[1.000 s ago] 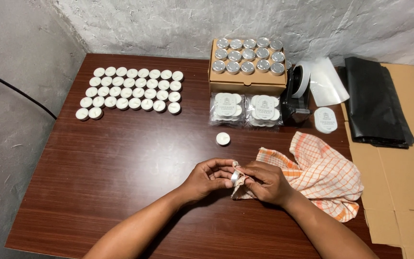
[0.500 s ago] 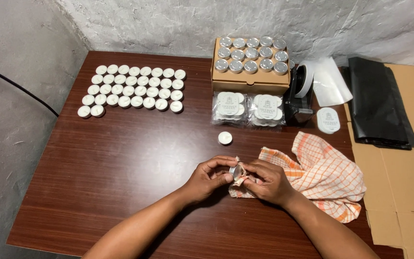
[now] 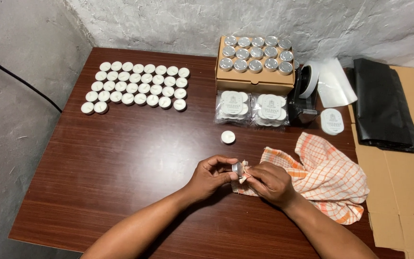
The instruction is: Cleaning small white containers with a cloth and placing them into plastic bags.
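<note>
My left hand (image 3: pixel 211 176) pinches a small silver tealight cup (image 3: pixel 237 169) at the table's front middle. My right hand (image 3: pixel 270 181) presses a corner of the orange-and-white checked cloth (image 3: pixel 326 177) against that cup. The rest of the cloth lies spread to the right of my hands. A single white tealight (image 3: pixel 227 137) sits on the wood just beyond my hands.
Rows of white tealights (image 3: pixel 137 88) fill the table's back left. A cardboard box (image 3: pixel 255 82) topped with silver cups stands at the back, with two clear candle packs (image 3: pixel 253 108), a tape dispenser (image 3: pixel 304 98) and black bags (image 3: pixel 382 110) beside it. Flat cardboard (image 3: pixel 410 192) lies right.
My hands have stayed in the same spot, with small finger movements as the cloth rubs the cup. The view has shifted slightly.
</note>
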